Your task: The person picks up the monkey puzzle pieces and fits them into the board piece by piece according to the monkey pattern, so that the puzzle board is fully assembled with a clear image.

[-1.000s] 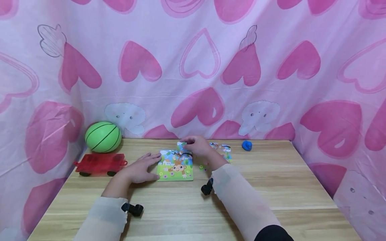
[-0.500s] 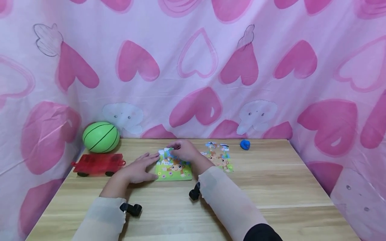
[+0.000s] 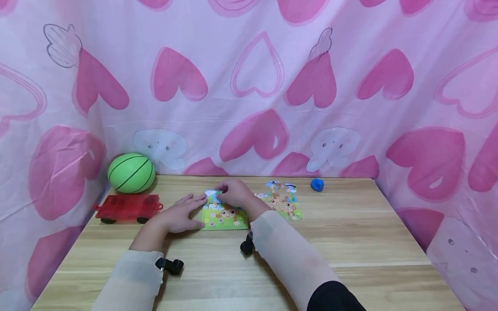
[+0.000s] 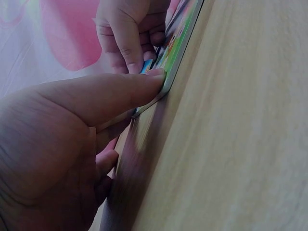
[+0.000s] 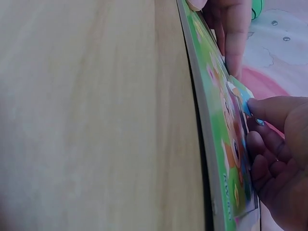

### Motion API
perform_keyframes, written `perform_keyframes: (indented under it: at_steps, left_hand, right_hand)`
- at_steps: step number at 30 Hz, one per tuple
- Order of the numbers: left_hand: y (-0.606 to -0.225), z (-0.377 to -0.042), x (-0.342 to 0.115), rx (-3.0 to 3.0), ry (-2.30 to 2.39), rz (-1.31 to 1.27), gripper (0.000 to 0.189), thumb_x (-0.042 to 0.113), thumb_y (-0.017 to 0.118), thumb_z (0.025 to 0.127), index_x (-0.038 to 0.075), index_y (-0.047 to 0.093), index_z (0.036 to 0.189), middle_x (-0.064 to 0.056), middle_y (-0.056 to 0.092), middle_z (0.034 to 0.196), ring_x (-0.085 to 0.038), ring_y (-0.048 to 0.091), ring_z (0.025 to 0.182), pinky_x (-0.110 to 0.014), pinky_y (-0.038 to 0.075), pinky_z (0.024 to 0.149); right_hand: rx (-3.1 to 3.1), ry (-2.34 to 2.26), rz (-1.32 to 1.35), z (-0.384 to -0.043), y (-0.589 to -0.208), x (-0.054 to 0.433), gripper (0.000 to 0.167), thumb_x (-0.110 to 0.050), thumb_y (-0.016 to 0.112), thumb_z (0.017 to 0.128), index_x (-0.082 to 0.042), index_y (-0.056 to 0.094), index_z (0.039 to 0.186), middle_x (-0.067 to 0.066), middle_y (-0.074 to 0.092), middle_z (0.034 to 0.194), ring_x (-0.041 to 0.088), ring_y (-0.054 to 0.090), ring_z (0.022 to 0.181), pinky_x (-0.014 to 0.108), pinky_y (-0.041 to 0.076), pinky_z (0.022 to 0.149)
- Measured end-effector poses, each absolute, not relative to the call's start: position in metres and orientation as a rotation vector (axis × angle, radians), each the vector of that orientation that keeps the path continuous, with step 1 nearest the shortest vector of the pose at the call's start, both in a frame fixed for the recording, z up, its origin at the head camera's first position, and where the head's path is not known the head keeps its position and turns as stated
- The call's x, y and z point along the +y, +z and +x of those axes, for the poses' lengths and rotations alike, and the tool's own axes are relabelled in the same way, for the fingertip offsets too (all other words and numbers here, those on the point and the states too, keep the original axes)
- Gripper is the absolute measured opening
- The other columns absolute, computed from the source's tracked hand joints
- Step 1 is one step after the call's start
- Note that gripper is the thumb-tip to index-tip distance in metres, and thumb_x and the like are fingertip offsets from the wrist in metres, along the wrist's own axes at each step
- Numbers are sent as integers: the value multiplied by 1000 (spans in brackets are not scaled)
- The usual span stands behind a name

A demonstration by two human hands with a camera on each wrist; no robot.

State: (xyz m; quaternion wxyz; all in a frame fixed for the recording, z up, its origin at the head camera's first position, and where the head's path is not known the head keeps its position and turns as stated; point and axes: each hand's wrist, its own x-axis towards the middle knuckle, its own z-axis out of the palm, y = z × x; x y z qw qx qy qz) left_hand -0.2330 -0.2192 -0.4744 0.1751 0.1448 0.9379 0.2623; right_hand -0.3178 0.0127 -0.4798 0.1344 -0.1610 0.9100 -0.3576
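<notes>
A flat jigsaw board [image 3: 223, 223] with a cartoon monkey lies mid-table in the head view. My left hand [image 3: 180, 216] is spread along its left side, the thumb [image 4: 144, 83] resting on the near corner in the left wrist view. Over the board's upper part, my right hand [image 3: 236, 193] pinches a small jigsaw piece [image 5: 244, 97] with blue on it between thumb and fingers. In the right wrist view this piece is tilted close against the board's picture face. The right hand hides the board's upper right in the head view.
Several loose jigsaw pieces [image 3: 281, 202] lie to the right of the board. A blue lump [image 3: 317, 185] sits at the back right. On the left are a green ball [image 3: 131, 172] and a red toy wagon [image 3: 129, 208]. A pink heart-print curtain [image 3: 256, 86] hangs behind the table.
My right hand has moved left with the jigsaw piece, from the board's upper right edge to over its upper part, uncovering the loose pieces. The left hand has stayed in place.
</notes>
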Motion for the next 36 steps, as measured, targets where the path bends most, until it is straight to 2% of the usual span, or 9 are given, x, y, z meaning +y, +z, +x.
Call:
perform_keyframes:
  at_steps: [5,13,16,23,29,36]
  left_hand:
    - [-474,-233,-220,2655,742,418,90,49,79,94,28,35,169,1,27,180,-44,6,168,-78,17,128]
    - [-477,-233,-220,2656,737,440,90,50,78,94,28,35,169,0,27,180,-44,7,168,-78,17,128]
    - [-478,-234,-220,2651,738,430,90,51,78,94,29,34,169,0,27,180,-44,6,168,-78,18,128]
    - [-478,-235,-220,2650,750,419,90,51,78,94,30,34,169,1,27,180,-43,6,169,-78,18,128]
    - [-477,-234,-220,2648,751,423,90,50,78,94,30,34,169,0,27,180,-44,6,168,-79,18,128]
    - [-476,-234,-220,2652,756,435,90,49,78,94,28,35,169,1,27,180,-44,6,168,-78,17,128]
  right_hand:
    - [2646,-1004,-443,-317,-478,8,30,-31,76,101,-28,77,130,-5,74,129,14,68,114,38,59,105]
    - [2657,-966,-421,-318,-478,6,26,-32,75,102,-27,78,127,-6,75,124,12,68,108,38,60,102]
    - [2639,-960,-453,-319,-478,8,28,-33,77,100,-27,78,128,-6,75,127,13,69,112,39,60,105]
    - [2577,-911,-566,-322,-476,13,43,-31,84,95,-24,74,136,-3,70,142,19,62,136,42,50,120]
    - [2579,-824,-605,-323,-475,12,41,-30,81,97,-28,74,137,-1,60,149,20,55,140,46,44,125]
    - [2617,-774,-616,-322,-475,8,41,-33,79,98,-28,73,139,-1,60,151,20,56,141,45,44,126]
